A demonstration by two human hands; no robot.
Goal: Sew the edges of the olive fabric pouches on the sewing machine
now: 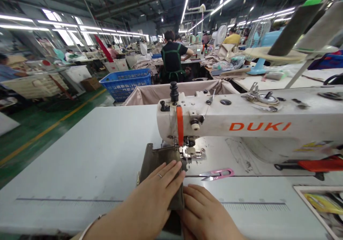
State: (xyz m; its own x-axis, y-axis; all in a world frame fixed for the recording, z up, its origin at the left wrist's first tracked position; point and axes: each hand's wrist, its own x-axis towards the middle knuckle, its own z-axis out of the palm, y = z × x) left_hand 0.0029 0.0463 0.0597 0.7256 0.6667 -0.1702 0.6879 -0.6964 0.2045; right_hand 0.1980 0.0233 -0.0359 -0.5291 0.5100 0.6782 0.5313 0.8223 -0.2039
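Observation:
A dark olive-brown fabric piece point(158, 158), folded and seamed like a small pouch, lies on the sewing machine bed with its far right edge at the presser foot point(190, 152). My left hand point(163, 188) rests flat on top of it, fingers stretched out and a ring on one. At the near right edge of the piece, my right hand point(199, 209) is closed around that edge, its thumb hidden. The white sewing machine point(214, 116) with an orange thread lever cover stands just beyond. Pink-handled thread snips point(218, 174) lie right of the fabric, apart from both hands.
A ruler strip point(66, 201) runs along the table front. At the right are a red-handled tool point(321, 164) and an inset tray point(312, 211). Thread cones point(294, 29) stand above. Behind are a fabric-lined bin point(160, 91), a blue basket point(125, 82) and a seated co-worker point(173, 59).

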